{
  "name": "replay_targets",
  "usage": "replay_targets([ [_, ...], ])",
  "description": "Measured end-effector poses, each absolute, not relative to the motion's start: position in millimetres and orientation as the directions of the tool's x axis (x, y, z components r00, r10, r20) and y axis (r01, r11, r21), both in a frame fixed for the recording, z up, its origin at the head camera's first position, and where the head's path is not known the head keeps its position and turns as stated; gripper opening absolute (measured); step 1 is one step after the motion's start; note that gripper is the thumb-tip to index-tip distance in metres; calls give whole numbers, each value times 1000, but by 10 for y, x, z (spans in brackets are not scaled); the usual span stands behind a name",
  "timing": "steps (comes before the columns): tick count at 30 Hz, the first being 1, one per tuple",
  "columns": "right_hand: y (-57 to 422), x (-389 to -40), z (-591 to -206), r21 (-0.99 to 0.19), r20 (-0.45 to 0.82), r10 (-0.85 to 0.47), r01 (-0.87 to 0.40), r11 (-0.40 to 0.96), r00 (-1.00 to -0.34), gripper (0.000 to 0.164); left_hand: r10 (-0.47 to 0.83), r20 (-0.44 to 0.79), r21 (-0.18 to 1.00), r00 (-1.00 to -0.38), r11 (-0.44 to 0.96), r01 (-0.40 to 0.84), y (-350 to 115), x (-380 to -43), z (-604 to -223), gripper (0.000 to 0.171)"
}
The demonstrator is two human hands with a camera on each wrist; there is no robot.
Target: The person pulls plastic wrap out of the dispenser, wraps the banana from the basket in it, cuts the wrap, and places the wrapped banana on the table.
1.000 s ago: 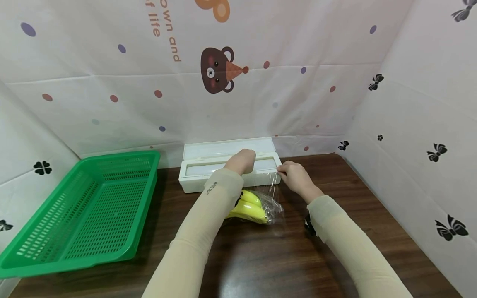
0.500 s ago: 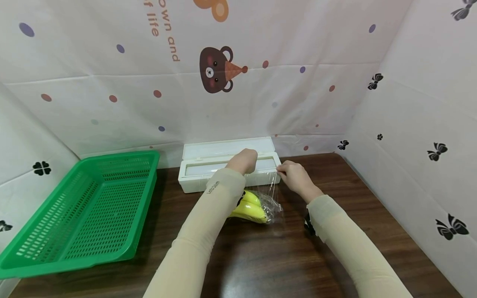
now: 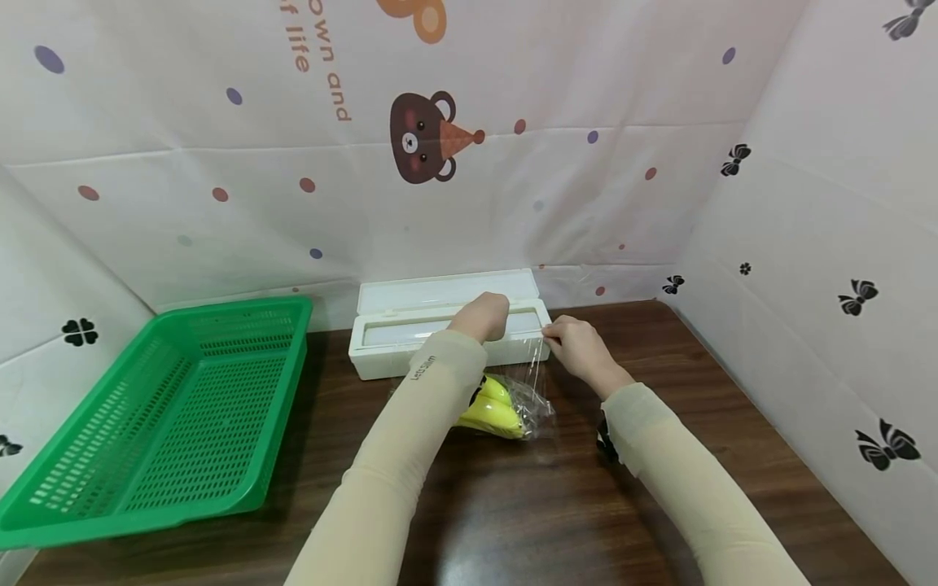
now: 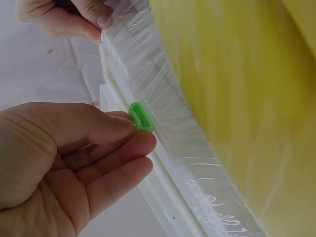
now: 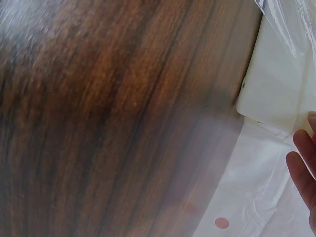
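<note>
A white cling film box (image 3: 379, 360) lies at the back of the table with its lid raised. My left hand (image 3: 481, 316) is over the box's front edge. In the left wrist view, its thumb and fingers pinch a small green slide cutter (image 4: 142, 118) on that edge. My right hand (image 3: 580, 348) pinches the cling film (image 3: 537, 391) at the box's right front corner. The film runs down from the box over yellow bananas (image 3: 493, 413), which lie just in front. My left forearm hides part of the bananas. In the right wrist view only some right fingers (image 5: 302, 170) show.
To the left stands a green plastic basket (image 3: 282, 439) with slotted sides. A patterned white sheet (image 3: 469, 220) hangs right behind the box, and another covers the right side. The dark wooden table (image 3: 528, 513) extends in front of the bananas.
My left hand has slid slightly to the right along the box's front edge. The right hand keeps its place at the corner, and the bananas lie as before.
</note>
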State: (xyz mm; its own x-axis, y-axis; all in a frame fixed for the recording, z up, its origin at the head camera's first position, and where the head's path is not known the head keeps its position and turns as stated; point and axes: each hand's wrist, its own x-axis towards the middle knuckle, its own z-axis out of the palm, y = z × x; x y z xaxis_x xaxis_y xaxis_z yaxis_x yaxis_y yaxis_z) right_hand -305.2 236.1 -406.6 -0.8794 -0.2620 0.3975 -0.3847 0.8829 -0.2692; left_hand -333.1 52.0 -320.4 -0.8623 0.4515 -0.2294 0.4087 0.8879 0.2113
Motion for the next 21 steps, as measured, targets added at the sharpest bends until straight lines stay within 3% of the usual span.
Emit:
replay_targets([
  [21, 2350, -3040, -4037, -271, 404, -270, -396, 877, -874, 20, 441, -231, 198, -867, 894, 402, 603, -3338, -3196, 17],
])
